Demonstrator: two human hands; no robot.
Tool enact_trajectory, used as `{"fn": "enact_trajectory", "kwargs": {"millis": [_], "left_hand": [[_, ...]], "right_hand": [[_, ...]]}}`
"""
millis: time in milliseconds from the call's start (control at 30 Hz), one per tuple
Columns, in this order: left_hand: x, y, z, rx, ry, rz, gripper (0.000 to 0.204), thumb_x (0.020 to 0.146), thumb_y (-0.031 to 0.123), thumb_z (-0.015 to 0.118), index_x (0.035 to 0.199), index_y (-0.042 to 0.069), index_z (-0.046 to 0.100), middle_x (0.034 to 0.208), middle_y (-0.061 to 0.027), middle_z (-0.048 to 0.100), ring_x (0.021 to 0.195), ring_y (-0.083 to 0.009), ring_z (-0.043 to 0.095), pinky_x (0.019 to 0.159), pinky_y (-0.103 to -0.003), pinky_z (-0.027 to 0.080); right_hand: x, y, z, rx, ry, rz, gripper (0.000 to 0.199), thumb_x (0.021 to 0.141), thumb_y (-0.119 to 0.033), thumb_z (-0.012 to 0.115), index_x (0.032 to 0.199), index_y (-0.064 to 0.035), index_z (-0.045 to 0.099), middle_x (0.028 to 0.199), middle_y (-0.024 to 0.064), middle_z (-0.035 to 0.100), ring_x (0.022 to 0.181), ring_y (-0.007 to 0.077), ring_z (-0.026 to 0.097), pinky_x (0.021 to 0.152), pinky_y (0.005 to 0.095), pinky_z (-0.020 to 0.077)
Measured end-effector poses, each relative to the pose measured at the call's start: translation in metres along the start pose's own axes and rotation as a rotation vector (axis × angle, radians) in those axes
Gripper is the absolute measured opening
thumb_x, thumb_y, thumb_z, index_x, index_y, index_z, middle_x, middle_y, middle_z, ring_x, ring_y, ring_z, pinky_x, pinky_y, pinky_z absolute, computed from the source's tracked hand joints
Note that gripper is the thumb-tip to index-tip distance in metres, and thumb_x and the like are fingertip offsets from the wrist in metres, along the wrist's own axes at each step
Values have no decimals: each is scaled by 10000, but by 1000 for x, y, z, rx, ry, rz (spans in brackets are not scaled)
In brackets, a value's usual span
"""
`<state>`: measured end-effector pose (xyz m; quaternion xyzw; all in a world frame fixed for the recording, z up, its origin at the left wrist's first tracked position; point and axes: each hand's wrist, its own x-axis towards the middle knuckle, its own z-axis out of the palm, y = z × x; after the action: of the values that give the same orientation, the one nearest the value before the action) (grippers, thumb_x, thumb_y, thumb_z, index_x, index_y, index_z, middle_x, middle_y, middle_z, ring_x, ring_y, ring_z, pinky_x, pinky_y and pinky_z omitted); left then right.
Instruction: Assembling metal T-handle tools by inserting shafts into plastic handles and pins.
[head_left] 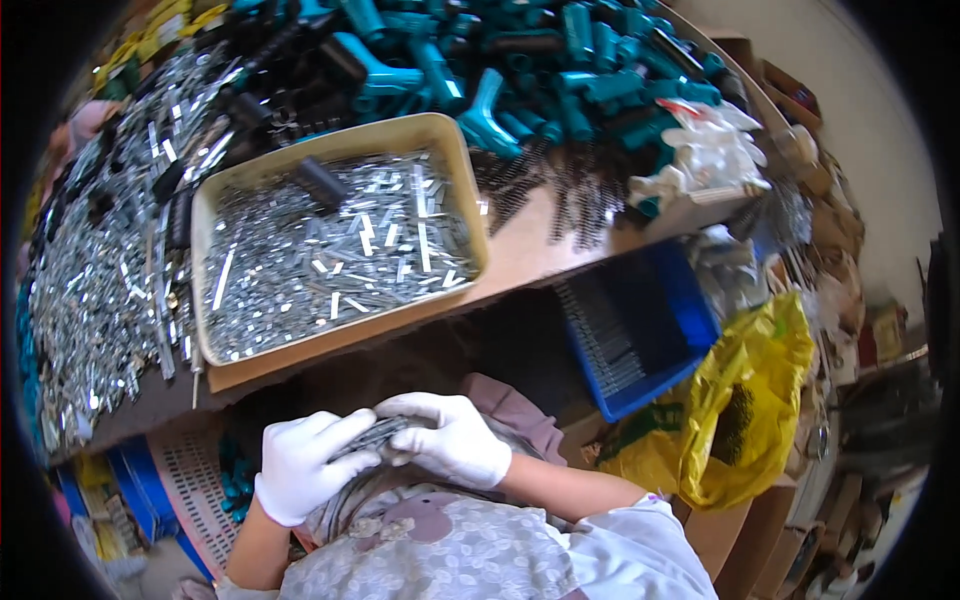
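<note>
My left hand [314, 464], in a white glove, is closed with its fingers and thumb pointing right. My right hand [448, 440], also gloved in white, curls toward it from the other side. Between them, above my lap, both hands grip a bundle of thin grey pieces [374, 436]; the fingers cover much of it, and its exact kind does not show. Just beyond my hands, at the table edge, stands a cream tray [330, 345] filled with small shiny metal strips [370, 225]. A dark cylinder [321, 182] lies on top of the strips.
A large heap of metal parts [95, 300] covers the table's left. Teal plastic housings [490, 115] pile up at the back, with dark springs [580, 195] before them. Right, below the table, are a blue crate [650, 395] and a yellow bag [790, 350]. A white bag [710, 150] sits back right.
</note>
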<state>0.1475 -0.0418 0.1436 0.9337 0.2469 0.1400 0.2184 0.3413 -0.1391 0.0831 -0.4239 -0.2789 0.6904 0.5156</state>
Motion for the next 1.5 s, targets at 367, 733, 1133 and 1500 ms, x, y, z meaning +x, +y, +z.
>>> {"fn": "enact_trajectory", "kwargs": {"millis": [367,733,1133,1500], "left_hand": [[-14,2,42,-443,210,-446,376,731,142,816,1047,-13,683,876,-153,715,783,-207,707,707,-314,534],[-21,8,51,-490,232,-531,359,751,92,805,1050,-25,644,877,-90,688,790,-144,658,739,-280,524],[-31,-7,39,-669,209,-579,374,801,76,790,1130,-25,643,961,-134,725,876,-175,700,797,-289,539],[-47,0,16,-561,497,-535,478,784,51,803,1214,-20,606,994,-107,700,878,-144,677,786,-283,538]], "right_hand": [[-35,-12,-287,-1009,1079,-429,206,835,-58,662,1026,-60,738,918,146,723,812,271,701,749,338,541],[-5,29,-331,-1913,682,21,236,836,-82,547,1004,-126,706,1048,171,649,993,345,630,831,446,528],[-40,-63,-231,-574,1008,-352,77,860,-25,617,856,-38,541,730,43,604,590,96,562,529,264,491],[34,15,19,549,-165,23,290,876,-48,699,1117,-20,541,1116,208,651,967,319,701,838,422,606]]}}
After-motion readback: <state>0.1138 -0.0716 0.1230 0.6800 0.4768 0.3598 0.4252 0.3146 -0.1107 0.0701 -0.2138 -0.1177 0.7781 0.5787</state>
